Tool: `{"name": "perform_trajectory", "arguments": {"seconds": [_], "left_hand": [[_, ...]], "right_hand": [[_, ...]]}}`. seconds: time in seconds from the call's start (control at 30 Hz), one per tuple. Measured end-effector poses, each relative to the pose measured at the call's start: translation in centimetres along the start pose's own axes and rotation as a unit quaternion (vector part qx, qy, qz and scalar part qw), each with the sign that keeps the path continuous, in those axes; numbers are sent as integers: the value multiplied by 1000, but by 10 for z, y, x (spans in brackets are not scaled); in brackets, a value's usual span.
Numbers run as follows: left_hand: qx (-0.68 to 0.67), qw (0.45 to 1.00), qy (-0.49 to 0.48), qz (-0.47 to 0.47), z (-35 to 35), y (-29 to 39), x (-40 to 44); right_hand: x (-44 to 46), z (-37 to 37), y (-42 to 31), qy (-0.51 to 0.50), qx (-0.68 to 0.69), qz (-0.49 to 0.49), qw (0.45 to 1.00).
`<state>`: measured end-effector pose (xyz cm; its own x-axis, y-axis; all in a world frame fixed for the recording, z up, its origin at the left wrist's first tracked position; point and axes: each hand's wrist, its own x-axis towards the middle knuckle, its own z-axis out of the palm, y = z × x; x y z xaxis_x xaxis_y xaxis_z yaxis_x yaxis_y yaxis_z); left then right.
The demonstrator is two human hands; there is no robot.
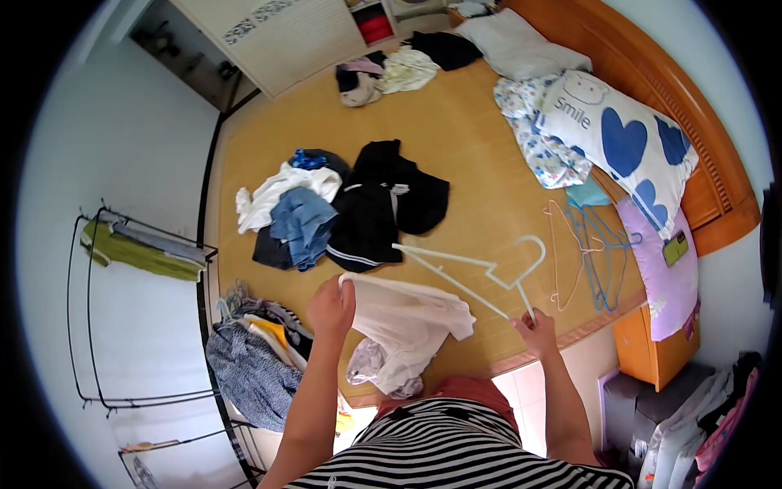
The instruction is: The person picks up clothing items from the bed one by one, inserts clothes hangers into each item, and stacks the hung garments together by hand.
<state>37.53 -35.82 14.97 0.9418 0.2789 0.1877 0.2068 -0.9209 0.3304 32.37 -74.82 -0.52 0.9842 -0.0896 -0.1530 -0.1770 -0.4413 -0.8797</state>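
My left hand (332,308) is closed on the edge of a white garment (407,318), which hangs and spreads over the near edge of the bed. What kind of garment it is I cannot make out. In my right hand (536,332) is one end of a pale green clothes hanger (489,273), its hook pointing away to the upper right. The hanger lies to the right of the white garment, its far end close to a pair of black clothes (366,220) on the mat. Beyond my right hand lie a pink hanger (557,253) and several blue hangers (601,261).
Left of the black clothes are denim shorts (303,224) and a white top (285,189). More clothes (407,69) lie at the far end. Pillows (627,143) and a phone (675,248) are on the right. A black rack (98,301) and hung clothes (252,375) stand left.
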Motion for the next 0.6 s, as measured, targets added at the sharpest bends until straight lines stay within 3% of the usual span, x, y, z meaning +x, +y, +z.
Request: {"name": "perform_trajectory", "arguments": {"seconds": [0.1, 0.23, 0.3, 0.6], "left_hand": [[-34, 996, 83, 24, -19, -16, 4], [-34, 991, 115, 52, -41, -33, 3], [-26, 992, 109, 58, -50, -35, 1], [28, 996, 33, 76, -93, -25, -6]], "right_hand": [[-26, 4, -21, -1, 31, -15, 999], [-49, 7, -47, -12, 40, -33, 999], [-52, 7, -64, -8, -21, -112, 993], [-46, 13, -109, -3, -62, -205, 977]]}}
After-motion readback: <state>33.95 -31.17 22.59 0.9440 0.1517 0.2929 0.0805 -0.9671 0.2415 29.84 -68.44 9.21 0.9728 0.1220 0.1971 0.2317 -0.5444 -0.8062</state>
